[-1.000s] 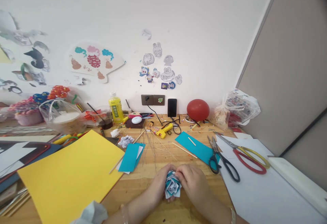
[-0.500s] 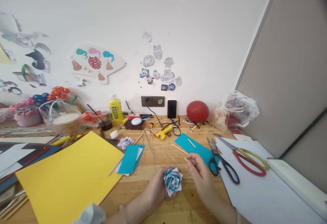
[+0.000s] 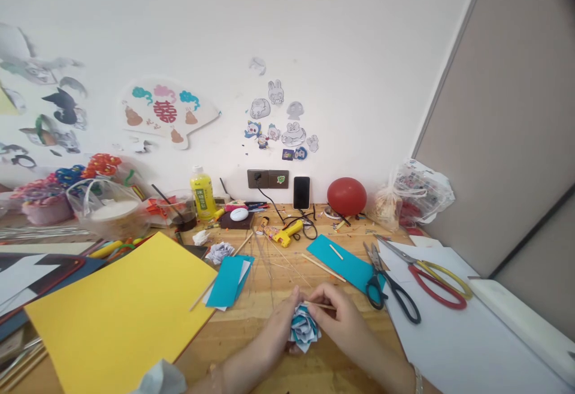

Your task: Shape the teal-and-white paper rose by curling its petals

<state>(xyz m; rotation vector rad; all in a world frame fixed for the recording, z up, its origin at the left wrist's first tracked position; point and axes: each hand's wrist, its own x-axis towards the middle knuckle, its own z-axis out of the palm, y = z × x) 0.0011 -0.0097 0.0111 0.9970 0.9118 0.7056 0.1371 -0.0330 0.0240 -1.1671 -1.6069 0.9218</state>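
Note:
A blue-and-white paper flower (image 3: 305, 328) rests in my left hand (image 3: 284, 324), whose fingers curl round its far and left sides. Between the thumb and fingers of my right hand (image 3: 332, 311) is a thin wooden stick (image 3: 321, 306), its tip against the flower's upper edge. Some of my left fingers are hidden behind the petals. Beyond the hands, another wooden stick (image 3: 323, 267) lies on the table beside a blue paper sheet (image 3: 344, 265).
Black-handled scissors (image 3: 392, 289) and red-and-yellow-handled scissors (image 3: 438, 283) lie at the right. Yellow paper (image 3: 121, 316) covers the left side, with folded blue paper (image 3: 229, 280) alongside. A yellow glue gun (image 3: 287, 235), a phone (image 3: 301, 193), a red balloon (image 3: 347, 196) and a bottle (image 3: 203, 193) stand toward the wall.
My right hand has moved left and down, bringing the wooden stick from beside the flower to its upper edge. The flower has tilted slightly in my left hand.

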